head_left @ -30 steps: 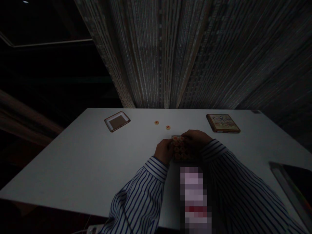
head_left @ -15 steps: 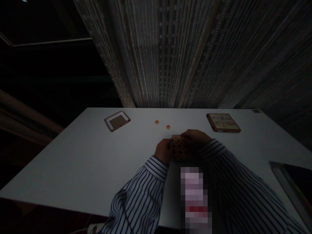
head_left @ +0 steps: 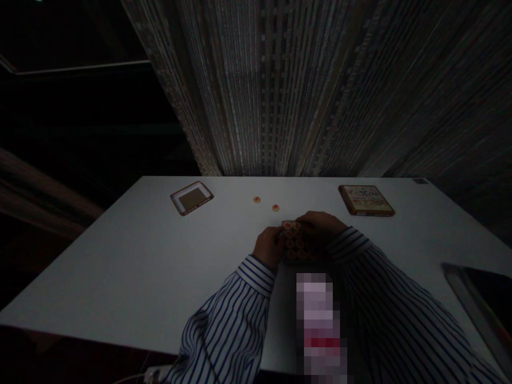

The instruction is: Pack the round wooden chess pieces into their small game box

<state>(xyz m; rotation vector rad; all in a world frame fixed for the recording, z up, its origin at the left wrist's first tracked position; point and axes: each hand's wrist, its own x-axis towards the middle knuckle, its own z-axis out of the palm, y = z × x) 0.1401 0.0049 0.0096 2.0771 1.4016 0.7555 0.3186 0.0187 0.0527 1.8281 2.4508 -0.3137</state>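
A small see-through tray [head_left: 295, 260] lies on the table, holding rows of round Chinese chess pieces [head_left: 290, 243] with red characters on pale wood. My left hand [head_left: 269, 246] is closed at the tray's left side, fingertips on its edge. From the right, my right hand [head_left: 320, 226] reaches over the tray, its fingers closed at the far edge near the top pieces and hiding the tray's right part. Two loose chess pieces, one to the left [head_left: 256, 199] and another closer to the tray [head_left: 276, 207], lie beyond my hands.
On the white table [head_left: 160, 277], a shallow box part with a brown-edged frame [head_left: 192, 198] lies at far left. A printed box [head_left: 367, 200] sits at far right. A dark flat object [head_left: 484, 298] rests at the right edge. A string curtain [head_left: 276, 96] hangs behind the table.
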